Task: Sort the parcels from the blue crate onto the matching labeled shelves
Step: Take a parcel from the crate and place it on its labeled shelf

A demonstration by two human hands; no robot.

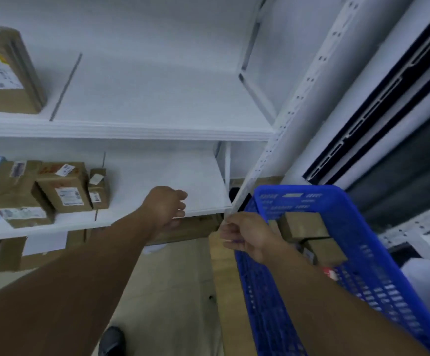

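Left hand (166,206) loose, empty; right hand (249,236) at the blue crate (378,278) rim, grip unclear. Read each parcel (303,224) label before lifting.

Single view: head cam, wide-angle, straight lines bowed toward edges. Faces forward and down, horizon rolled. Landmark blue crate (267,299) sits lower right, close under lens. Shelf rack (178,176) left of crate and beyond it, at arm's reach. Floor (172,291) left of crate; shoe (111,340) at bottom edge.
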